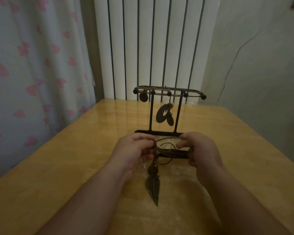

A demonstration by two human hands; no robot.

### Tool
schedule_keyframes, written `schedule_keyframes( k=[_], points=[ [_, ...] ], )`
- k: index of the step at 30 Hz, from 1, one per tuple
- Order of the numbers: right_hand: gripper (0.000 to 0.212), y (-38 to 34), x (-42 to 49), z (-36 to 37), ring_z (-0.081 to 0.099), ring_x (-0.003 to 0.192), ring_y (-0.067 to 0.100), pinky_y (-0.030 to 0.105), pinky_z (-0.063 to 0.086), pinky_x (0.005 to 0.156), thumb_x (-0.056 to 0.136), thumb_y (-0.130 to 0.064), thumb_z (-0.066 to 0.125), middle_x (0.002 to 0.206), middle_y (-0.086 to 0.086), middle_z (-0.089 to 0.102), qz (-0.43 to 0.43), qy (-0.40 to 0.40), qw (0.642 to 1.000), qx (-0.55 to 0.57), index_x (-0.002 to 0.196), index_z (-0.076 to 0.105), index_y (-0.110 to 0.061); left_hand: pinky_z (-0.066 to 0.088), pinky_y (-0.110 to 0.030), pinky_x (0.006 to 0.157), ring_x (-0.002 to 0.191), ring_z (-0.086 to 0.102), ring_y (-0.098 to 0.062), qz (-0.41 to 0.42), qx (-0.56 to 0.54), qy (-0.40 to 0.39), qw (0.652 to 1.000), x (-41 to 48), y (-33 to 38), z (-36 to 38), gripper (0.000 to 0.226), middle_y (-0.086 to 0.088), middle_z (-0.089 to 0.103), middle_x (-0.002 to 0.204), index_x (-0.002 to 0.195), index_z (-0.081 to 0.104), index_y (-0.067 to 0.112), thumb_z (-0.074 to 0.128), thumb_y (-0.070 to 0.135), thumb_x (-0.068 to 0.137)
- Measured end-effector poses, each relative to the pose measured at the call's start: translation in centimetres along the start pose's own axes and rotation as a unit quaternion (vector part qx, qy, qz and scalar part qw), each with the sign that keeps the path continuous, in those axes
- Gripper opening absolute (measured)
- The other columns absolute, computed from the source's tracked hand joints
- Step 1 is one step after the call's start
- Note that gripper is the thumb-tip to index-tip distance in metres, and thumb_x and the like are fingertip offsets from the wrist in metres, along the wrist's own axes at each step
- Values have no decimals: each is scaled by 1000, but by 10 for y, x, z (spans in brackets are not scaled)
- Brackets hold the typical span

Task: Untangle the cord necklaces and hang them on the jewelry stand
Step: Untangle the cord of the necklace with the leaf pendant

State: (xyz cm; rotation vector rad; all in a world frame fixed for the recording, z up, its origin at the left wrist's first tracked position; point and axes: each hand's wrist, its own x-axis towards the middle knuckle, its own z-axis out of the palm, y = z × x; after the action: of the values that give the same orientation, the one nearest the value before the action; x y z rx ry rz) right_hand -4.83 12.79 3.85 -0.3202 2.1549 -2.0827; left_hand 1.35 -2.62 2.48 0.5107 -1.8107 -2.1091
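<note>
I see the stand (158,133) upright on the table (75,158), closer to the far edge than to me. That far edge runs just behind the stand, with a radiator (143,48) right behind it. The left edge slants away on the stand's left, close to a curtain (32,65). The right edge lies well off to the stand's right. Bare tabletop spreads on both sides of the stand and in front of it, under the forearms.

Both hands are low in front of the stand's posts, about over its base. My left hand (134,150) pinches the cord (168,138) between thumb and fingertips near the base's left end. My right hand (200,151) has its fingers curled round the cord near the base's right end. One strand runs tight between them, and looser loops bunch just below it.

A feather (153,189) hangs from the cord by the left hand, tip toward me. I cannot tell whether it touches the wood.

More cords lie along the stand's top bar. A disc (143,97) hangs under the bar's left end, and a ring (163,114) hangs between the posts.
</note>
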Motion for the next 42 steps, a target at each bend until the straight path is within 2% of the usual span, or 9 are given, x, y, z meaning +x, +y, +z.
schedule_keyframes(
  k=[3, 7, 11, 17, 21, 26, 34, 39, 42],
  points=[
    [17, 1, -2, 0, 56, 80, 12, 16, 45, 53, 89, -10, 56, 98, 4, 60, -46, -4, 998, -49, 105, 62, -14, 53, -27, 65, 80, 72, -20, -1, 25, -1, 1000, 0, -2, 0, 17, -9, 76, 88, 96, 74, 12, 61, 3, 90],
    [37, 9, -1, 2, 58, 97, 8, 23, 52, 69, 76, -34, 54, 107, -10, 60, -141, -22, 981, -134, 111, 60, -26, 53, -25, 65, 73, 72, -15, 2, 54, 18, 998, 0, -2, 1, 15, -5, 76, 81, 93, 75, 14, 63, 6, 90],
    [31, 13, -3, 7, 59, 86, 4, 21, 50, 66, 81, -51, 63, 101, -22, 58, -210, -69, 944, -244, 109, 57, -39, 56, -27, 66, 74, 73, -16, 9, 63, 23, 998, 0, -4, 1, 12, -7, 75, 84, 92, 75, 14, 65, 7, 89],
    [59, 13, -4, 14, 55, 95, 0, 32, 53, 85, 63, -52, 82, 96, -24, 56, -182, -129, 891, -396, 111, 49, -47, 56, -29, 67, 73, 73, -19, 6, 49, 26, 998, 1, -4, 0, 11, -12, 74, 82, 90, 74, 10, 64, 4, 89],
    [37, 14, -3, 14, 56, 84, 0, 31, 56, 79, 75, -43, 76, 86, -20, 58, -198, -130, 874, -424, 100, 49, -46, 57, -31, 68, 70, 72, -20, -3, 32, 21, 999, 2, -4, 0, 11, -13, 74, 79, 92, 72, 7, 63, 1, 89],
    [14, 11, -4, 11, 62, 77, 2, 33, 58, 74, 82, -41, 64, 82, -15, 65, -190, -137, 890, -392, 92, 55, -39, 57, -32, 69, 72, 73, -22, -12, 12, 24, 1000, 5, -5, 0, 11, -14, 73, 78, 91, 71, 5, 62, 0, 89],
    [49, 10, -8, 19, 62, 76, 4, 35, 58, 73, 70, -50, 78, 82, -11, 66, -163, -144, 868, -446, 92, 35, -42, 56, -31, 66, 68, 72, -22, -14, -51, 15, 998, 5, -4, 1, 10, -14, 73, 75, 95, 67, 0, 58, -3, 91],
    [36, 11, -5, 19, 65, 76, 7, 37, 59, 71, 81, -32, 69, 83, -9, 67, -156, -143, 875, -436, 96, 38, -42, 57, -29, 62, 68, 72, -19, -14, -67, 19, 997, 4, -3, 1, 10, -12, 71, 73, 94, 67, 0, 58, -3, 91],
    [21, 11, -5, 17, 65, 76, 8, 34, 59, 70, 85, -26, 64, 81, -7, 67, -136, -130, 906, -379, 93, 49, -39, 55, -29, 61, 66, 71, -18, -12, -39, 27, 999, 4, -2, 1, 10, -12, 71, 75, 94, 68, 2, 59, -1, 90]
  ],
)
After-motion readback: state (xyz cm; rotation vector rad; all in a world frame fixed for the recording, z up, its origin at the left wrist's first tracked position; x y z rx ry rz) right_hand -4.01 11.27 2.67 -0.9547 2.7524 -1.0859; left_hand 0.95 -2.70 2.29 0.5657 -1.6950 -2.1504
